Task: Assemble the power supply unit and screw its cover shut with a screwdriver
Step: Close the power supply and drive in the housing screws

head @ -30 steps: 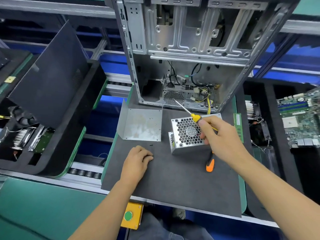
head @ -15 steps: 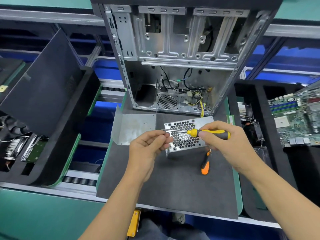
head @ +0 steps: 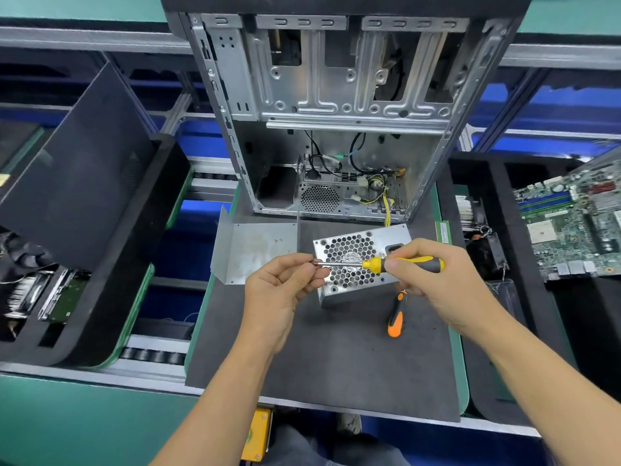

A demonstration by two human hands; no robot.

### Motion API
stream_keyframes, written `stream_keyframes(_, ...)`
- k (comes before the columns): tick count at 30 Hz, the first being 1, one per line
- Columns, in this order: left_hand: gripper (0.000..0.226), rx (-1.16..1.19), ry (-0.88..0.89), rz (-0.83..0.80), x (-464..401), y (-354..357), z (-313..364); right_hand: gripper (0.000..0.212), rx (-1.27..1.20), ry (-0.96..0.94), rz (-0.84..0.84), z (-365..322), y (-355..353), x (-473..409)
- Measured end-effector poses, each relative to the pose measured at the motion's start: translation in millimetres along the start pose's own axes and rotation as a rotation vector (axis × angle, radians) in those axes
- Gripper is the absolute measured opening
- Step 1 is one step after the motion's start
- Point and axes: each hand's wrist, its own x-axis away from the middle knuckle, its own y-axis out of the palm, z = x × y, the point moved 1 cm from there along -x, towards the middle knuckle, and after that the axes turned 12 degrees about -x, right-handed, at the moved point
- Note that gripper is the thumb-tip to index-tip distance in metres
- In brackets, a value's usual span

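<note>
Right hand (head: 433, 280) curled around the yellow-and-black screwdriver (head: 403, 264), shaft level and pointing left. Left hand (head: 279, 290) pinching at the shaft tip, fingers bent; whether a screw sits there too small to tell. Power supply unit (head: 353, 264) lying on the grey mat (head: 336, 358) beneath both, honeycomb grille up, bent metal cover (head: 255, 250) just left of it, orange-handled screwdriver (head: 396, 314) just right, open computer case (head: 322, 112) behind.

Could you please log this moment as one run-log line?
right hand: grips yellow screwdriver | left hand: pinches its tip | power supply unit: on mat | orange screwdriver: idle
</note>
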Motion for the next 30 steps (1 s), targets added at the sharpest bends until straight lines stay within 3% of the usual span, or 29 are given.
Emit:
stream_keyframes(6, 0.018, -0.136, 0.001, -0.007, 0, -5, -1, 0.030, -0.035, 0.101, 0.018, -4, 0, -4)
stream_keyframes(11, 0.016, -0.151, 0.002, -0.021, 3, 2, 0, 0.029, -0.584, 0.164, 0.090, -2, 6, -9)
stream_keyframes(13, 0.015, -0.147, 0.006, -0.021, 5, 5, 0, 0.027, -0.652, 0.127, 0.125, 0, 10, -10)
stream_keyframes(18, 0.019, -0.202, 0.033, 0.003, 5, 4, -5, 0.029, -0.531, 0.161, 0.073, 9, 28, -6)
stream_keyframes(22, 0.027, -0.289, 0.092, -0.006, 6, 4, -9, 0.018, -0.487, 0.135, 0.103, 14, 35, -6)
stream_keyframes(25, 0.039, -0.319, 0.156, 0.087, 7, -2, -12, 0.014, -0.417, 0.095, 0.147, 13, 32, -6)
stream_keyframes(27, 0.045, -0.331, 0.118, 0.169, 8, -9, -19, 0.007, -0.298, 0.049, 0.163, 12, 29, -5)
stream_keyframes(30, 0.048, -0.379, -0.054, 0.147, 10, -13, -33, 0.007, -0.158, -0.004, 0.154, 12, 24, -2)
